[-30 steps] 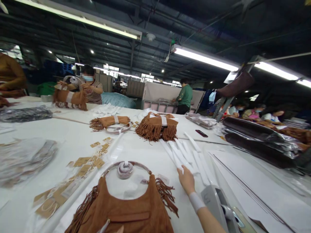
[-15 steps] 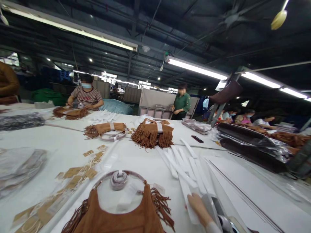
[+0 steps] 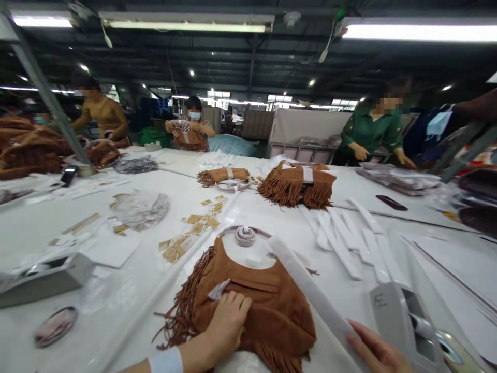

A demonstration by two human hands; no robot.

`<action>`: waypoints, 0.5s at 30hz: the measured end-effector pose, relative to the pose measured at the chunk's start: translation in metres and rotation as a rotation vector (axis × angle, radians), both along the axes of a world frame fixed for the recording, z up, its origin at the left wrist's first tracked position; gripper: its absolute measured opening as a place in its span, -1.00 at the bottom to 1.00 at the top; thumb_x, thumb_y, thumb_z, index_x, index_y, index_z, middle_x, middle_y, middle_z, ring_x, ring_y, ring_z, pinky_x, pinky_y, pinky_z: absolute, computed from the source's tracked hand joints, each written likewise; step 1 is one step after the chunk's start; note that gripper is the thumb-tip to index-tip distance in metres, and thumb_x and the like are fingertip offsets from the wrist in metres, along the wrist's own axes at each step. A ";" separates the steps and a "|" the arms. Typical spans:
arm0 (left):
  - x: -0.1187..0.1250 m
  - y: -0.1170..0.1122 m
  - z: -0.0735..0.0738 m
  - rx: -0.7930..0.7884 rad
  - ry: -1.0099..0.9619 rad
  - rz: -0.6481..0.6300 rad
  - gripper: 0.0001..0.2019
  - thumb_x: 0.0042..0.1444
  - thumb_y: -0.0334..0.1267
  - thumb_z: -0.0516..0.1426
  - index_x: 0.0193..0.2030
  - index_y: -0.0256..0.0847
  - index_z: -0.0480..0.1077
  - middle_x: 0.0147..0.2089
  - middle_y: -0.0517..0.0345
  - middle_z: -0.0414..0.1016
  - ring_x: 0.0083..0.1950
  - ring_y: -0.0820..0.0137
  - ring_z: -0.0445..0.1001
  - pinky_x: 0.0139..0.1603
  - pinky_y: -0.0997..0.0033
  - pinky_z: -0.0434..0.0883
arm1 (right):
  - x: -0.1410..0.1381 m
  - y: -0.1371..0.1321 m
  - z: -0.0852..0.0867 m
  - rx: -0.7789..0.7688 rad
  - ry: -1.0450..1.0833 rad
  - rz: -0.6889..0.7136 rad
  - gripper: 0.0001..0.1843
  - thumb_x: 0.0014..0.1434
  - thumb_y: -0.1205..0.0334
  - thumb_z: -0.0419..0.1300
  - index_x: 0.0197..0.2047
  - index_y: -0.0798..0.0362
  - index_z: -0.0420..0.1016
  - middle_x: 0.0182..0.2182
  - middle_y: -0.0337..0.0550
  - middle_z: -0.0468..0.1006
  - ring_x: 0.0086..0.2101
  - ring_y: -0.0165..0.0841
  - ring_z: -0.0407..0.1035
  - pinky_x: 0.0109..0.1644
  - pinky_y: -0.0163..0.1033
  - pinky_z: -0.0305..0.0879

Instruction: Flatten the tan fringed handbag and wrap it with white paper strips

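Observation:
A brown suede handbag (image 3: 256, 290) with fringed sides lies on the table in front of me. Its strap curves away from me around a wrapped coil (image 3: 245, 236), and a bit of white wrapping (image 3: 219, 290) hangs by the zip. My left hand (image 3: 230, 317) presses on the front of the bag, fingers curled together on the suede. A long white paper strip (image 3: 306, 280) slants across the bag's right side. Its near end is pinched in my right hand (image 3: 375, 346).
Loose white strips (image 3: 349, 238) lie to the right, near a grey tape dispenser (image 3: 407, 326); another dispenser (image 3: 46, 280) stands left. Brown tags (image 3: 194, 230), stacked fringed bags (image 3: 297, 184) and a phone (image 3: 391, 202) sit farther back. Co-workers stand across the table.
My right hand has brought a white strip from the pile over to the bag. My left hand has come into view on the bag. The camera view has turned left and down.

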State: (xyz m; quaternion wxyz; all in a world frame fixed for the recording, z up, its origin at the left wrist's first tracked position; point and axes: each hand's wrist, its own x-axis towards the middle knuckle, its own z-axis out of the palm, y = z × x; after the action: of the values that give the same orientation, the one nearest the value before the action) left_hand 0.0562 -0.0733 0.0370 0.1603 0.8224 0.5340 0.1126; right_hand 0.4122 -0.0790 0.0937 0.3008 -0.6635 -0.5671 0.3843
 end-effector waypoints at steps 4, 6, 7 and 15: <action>0.006 -0.012 0.003 0.158 0.170 -0.063 -0.79 0.14 -0.44 0.01 -0.09 -0.20 0.29 -0.11 0.04 0.41 -0.12 0.18 0.35 -0.10 0.07 0.37 | -0.046 0.035 0.006 0.173 -0.137 0.291 -0.50 0.05 -0.19 0.17 -0.13 0.01 0.61 -0.13 -0.09 0.62 -0.09 -0.07 0.46 0.06 -0.14 0.37; 0.008 -0.019 0.000 0.257 0.205 -0.088 -0.86 0.24 -0.39 -0.04 -0.12 -0.18 0.28 -0.18 0.08 0.41 -0.18 0.22 0.37 -0.17 0.14 0.38 | -0.073 0.048 0.003 0.201 -0.161 0.461 -0.54 0.15 -0.11 0.09 -0.10 0.02 0.60 -0.11 -0.07 0.61 -0.10 -0.13 0.47 0.04 -0.16 0.37; 0.008 -0.023 -0.002 0.306 0.214 -0.093 -0.87 0.26 -0.37 -0.05 -0.13 -0.18 0.27 -0.21 0.10 0.41 -0.21 0.24 0.38 -0.21 0.17 0.38 | -0.085 0.053 0.001 0.208 -0.184 0.532 -0.55 0.18 -0.07 0.06 -0.08 0.03 0.59 -0.11 -0.06 0.60 -0.11 -0.15 0.47 0.03 -0.16 0.37; -0.002 -0.030 -0.001 0.604 0.136 -0.079 -0.67 0.17 -0.07 0.15 0.01 -0.15 0.28 0.19 -0.03 0.30 0.09 0.16 0.33 0.10 0.09 0.31 | -0.118 0.061 0.002 0.105 -0.362 0.863 -0.71 0.16 0.24 0.03 -0.21 -0.01 0.58 -0.25 -0.12 0.63 -0.23 -0.24 0.48 -0.17 -0.27 0.31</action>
State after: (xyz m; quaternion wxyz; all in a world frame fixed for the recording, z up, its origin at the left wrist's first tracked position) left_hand 0.0546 -0.1032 0.0360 -0.1231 0.8587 0.4536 0.2044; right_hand 0.2942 -0.0179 0.0961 0.0432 -0.4072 -0.8532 0.3232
